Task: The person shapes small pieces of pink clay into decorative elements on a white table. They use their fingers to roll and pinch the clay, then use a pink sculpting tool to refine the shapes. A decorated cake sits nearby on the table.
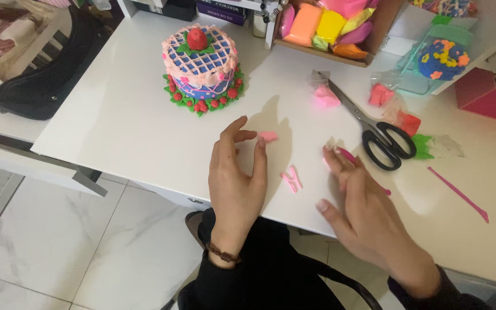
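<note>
One small pink clay lump (269,136) lies on the white table (121,120), touching the fingertips of the left hand (237,182), whose fingers are spread loosely and grip nothing. Just below it lie two thin pink clay strips (292,178), crossed into a letter shape, between the hands. The right hand (358,209) rests flat, fingers stretched, over one pink stick (348,155); whether it grips it I cannot tell. One pair of black scissors (374,133) lies beside it, one pink modelling tool (459,194) further right. One decorated clay cake (201,69) stands behind, and one box of clay packets (327,28) at the back.
</note>
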